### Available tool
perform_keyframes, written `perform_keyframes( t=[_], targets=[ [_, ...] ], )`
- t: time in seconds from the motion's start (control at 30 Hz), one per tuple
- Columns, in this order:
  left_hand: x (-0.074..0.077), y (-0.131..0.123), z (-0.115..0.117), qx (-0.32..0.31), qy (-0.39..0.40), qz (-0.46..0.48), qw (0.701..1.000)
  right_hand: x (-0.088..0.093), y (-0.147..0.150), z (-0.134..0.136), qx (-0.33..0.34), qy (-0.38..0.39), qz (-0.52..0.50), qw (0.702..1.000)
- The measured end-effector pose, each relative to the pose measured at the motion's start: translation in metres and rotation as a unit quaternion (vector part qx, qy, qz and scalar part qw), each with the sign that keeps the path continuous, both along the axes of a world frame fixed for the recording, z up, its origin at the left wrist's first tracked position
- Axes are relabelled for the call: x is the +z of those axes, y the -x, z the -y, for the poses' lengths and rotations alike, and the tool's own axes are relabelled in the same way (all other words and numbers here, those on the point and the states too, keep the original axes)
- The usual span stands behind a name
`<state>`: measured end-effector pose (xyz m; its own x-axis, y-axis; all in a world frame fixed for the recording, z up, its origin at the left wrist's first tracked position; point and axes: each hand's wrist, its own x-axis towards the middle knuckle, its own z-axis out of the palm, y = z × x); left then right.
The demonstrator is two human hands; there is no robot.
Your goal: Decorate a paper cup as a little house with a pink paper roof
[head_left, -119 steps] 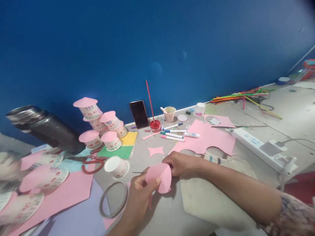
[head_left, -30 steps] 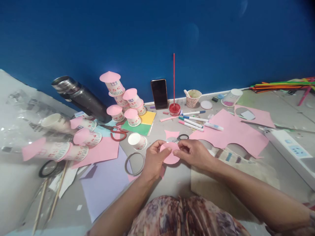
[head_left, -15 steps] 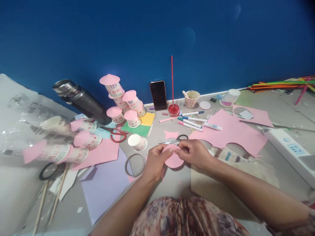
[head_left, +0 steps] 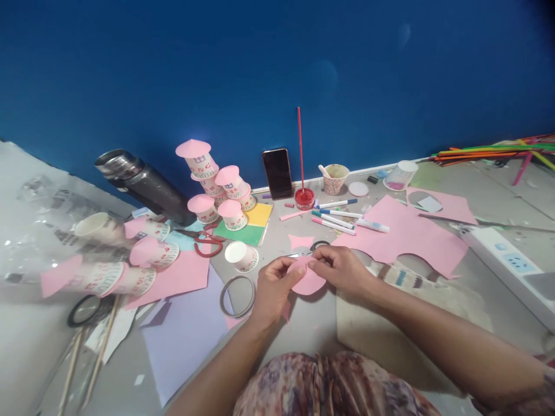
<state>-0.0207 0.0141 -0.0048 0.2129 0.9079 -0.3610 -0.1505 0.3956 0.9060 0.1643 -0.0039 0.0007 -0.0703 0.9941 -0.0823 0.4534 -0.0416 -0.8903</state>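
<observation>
A pink paper disc (head_left: 310,282) is held between both hands near the table's front, with a short slit showing from its top edge toward the middle. My left hand (head_left: 277,284) pinches its left side, thumb on top. My right hand (head_left: 342,267) grips the upper right edge between thumb and fingers. Just beyond the disc lie black-handled scissors (head_left: 319,245), partly hidden by my right hand. A pink paper scrap (head_left: 301,241) rests behind them. To the left are a small white cup (head_left: 241,256) and a roll of tape (head_left: 237,296).
Decorated cups with pink cone tops (head_left: 202,164) stand stacked at back left beside a dark flask (head_left: 145,185). A phone (head_left: 278,173) leans on the blue wall. Markers (head_left: 333,222), cut pink paper (head_left: 403,231) and a power strip (head_left: 511,260) lie rightward; red-handled scissors (head_left: 208,247) lie left.
The disc has tilted a little in my fingers, and a slit now shows between my thumbs. The whole view has shifted slightly; both hands keep their hold.
</observation>
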Motion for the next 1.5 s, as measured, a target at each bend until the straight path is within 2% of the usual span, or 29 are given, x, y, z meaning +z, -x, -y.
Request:
perform_keyframes(
  t=[0.17, 0.4, 0.6, 0.87, 1.1, 1.37, 1.5],
  targets=[
    [0.0007, 0.0017, -0.0019, -0.003, -0.005, 0.016, 1.000, -0.0038, -0.0010, 0.0018, 0.057, -0.034, 0.005, 0.998],
    [-0.0002, 0.0044, -0.0019, -0.055, -0.006, -0.033, 0.998, -0.0035, -0.0014, 0.0030, 0.081, -0.046, 0.005, 0.996],
    [-0.0019, 0.0063, -0.0031, -0.053, -0.014, -0.061, 0.997, 0.0004, 0.0011, 0.0027, 0.051, -0.022, -0.008, 0.998],
    [-0.0001, 0.0031, -0.0013, -0.063, -0.009, -0.083, 0.995, -0.0023, 0.0020, 0.0025, 0.059, -0.030, -0.003, 0.998],
    [0.0012, 0.0043, -0.0004, -0.081, -0.016, -0.064, 0.995, -0.0018, 0.0043, 0.0036, 0.028, -0.021, -0.015, 0.999],
    [-0.0031, 0.0067, -0.0040, -0.078, -0.019, -0.056, 0.995, 0.0025, 0.0012, 0.0030, 0.003, 0.032, -0.080, 0.996],
    [-0.0061, 0.0067, -0.0050, -0.045, 0.018, -0.017, 0.999, -0.0024, 0.0038, 0.0034, -0.017, 0.032, -0.066, 0.997]
  ],
)
